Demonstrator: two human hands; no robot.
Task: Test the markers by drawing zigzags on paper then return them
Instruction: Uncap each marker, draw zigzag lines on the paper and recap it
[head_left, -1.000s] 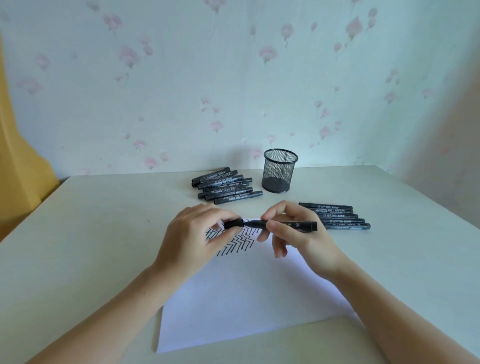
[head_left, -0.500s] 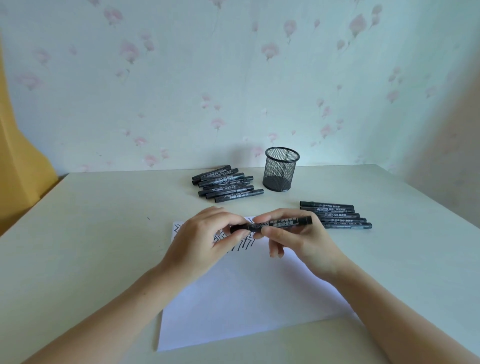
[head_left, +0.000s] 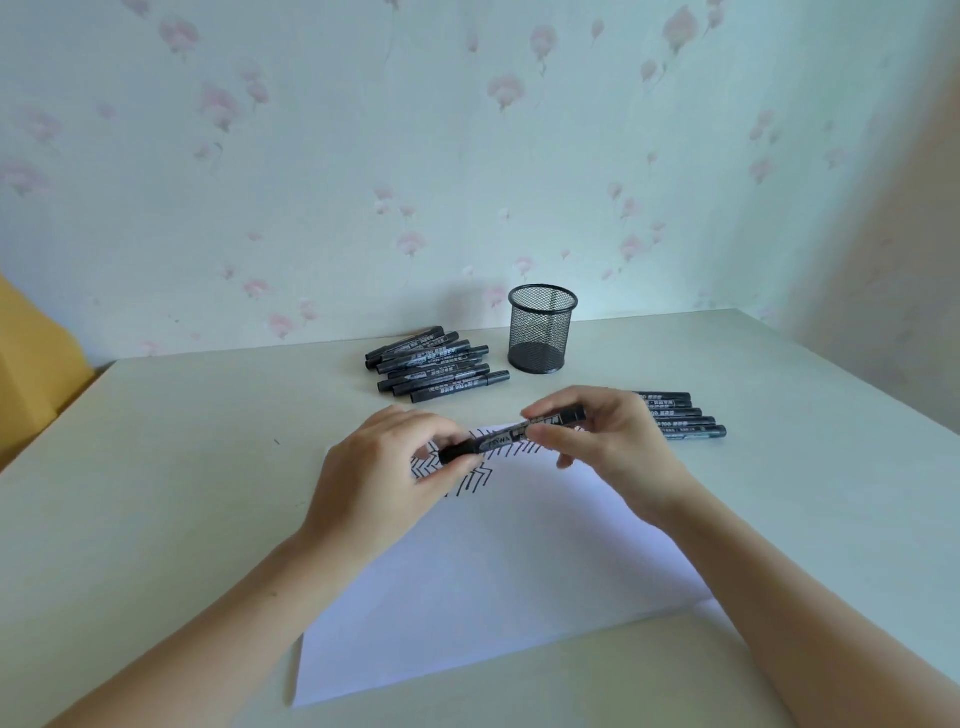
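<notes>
**Capping or uncapping a marker above the paper**

Floral wallpaper backs a pale surface (head_left: 156, 467). Both hands hold one marker (head_left: 511, 434) above the paper (head_left: 493, 597), over the zigzags (head_left: 470, 480): the left hand (head_left: 384, 478) pinches its cap end, the right hand (head_left: 608, 447) grips the barrel. Whether the cap is going on or off I cannot tell. Next comes either drawing or returning it to a marker row (head_left: 685, 415); another pile (head_left: 436, 369) lies beside the mesh cup (head_left: 540, 330).

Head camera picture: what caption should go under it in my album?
Both hands, left and right, hold one black marker above zigzag-marked paper, near a mesh cup.
</notes>
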